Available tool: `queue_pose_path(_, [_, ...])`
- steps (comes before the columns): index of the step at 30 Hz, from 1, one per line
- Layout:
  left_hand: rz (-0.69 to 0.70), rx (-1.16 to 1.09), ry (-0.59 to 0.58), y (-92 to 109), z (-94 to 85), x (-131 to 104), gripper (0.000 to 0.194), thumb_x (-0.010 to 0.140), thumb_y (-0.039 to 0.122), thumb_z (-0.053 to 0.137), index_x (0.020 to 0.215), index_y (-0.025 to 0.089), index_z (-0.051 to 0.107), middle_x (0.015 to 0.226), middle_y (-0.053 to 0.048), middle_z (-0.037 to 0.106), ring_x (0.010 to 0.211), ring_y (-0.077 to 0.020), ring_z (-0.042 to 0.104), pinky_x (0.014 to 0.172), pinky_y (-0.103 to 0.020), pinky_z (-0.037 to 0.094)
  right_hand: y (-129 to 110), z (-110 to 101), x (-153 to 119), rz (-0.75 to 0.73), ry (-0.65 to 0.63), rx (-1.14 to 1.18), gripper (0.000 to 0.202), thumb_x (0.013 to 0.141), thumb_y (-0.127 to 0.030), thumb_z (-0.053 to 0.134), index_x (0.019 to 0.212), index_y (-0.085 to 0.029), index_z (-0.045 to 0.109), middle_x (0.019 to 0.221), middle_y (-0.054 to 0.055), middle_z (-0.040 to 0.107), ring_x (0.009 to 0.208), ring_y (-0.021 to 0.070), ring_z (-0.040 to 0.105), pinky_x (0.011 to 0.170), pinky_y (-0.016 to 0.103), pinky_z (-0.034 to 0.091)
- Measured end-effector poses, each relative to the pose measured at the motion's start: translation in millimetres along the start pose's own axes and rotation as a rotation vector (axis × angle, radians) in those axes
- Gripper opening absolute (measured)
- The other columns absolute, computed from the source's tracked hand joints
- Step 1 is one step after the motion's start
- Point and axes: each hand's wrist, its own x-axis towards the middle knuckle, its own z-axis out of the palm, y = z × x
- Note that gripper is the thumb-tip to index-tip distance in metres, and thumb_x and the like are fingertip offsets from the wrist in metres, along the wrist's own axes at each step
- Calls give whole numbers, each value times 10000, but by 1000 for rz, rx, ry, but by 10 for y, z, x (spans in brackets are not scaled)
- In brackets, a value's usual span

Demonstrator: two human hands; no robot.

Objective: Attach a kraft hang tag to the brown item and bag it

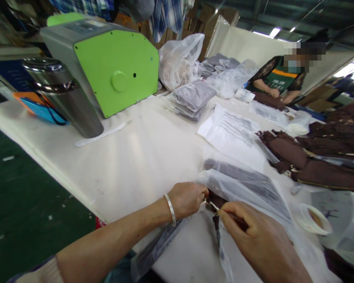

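Note:
A clear plastic bag (247, 188) with a dark brown garment inside lies on the white table (141, 157), its open end toward me. My left hand (187, 198), a silver bangle on its wrist, pinches the bag's mouth at the left. My right hand (253, 232) pinches the same edge just to the right, where a thin strip (212, 205) stands out between the two hands. Both hands touch the bag, close together.
A green and grey machine (106, 67) and a steel flask (67, 98) stand at the far left. Packed bags (191, 98), printed bags (233, 131), brown garments (318, 157) and a tape roll (314, 220) lie around. Another person (280, 78) works across the table.

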Motion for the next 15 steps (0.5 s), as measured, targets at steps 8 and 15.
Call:
queue_pose_path(8, [50, -77, 82, -44, 85, 4, 246, 915, 183, 438, 993, 254, 661, 1024, 3, 712, 957, -193, 658, 810, -272, 489, -121, 22, 160, 30, -80, -168, 219, 868, -347, 489, 700, -289, 616, 638, -51, 652, 554, 157, 586, 511, 270, 277])
queue_pose_path(15, [73, -131, 166, -80, 163, 14, 209, 922, 217, 481, 1022, 266, 658, 1061, 25, 689, 974, -172, 635, 828, -247, 478, -141, 38, 239, 49, -135, -230, 208, 868, -297, 497, 693, -278, 607, 673, -42, 661, 606, 169, 597, 530, 272, 259])
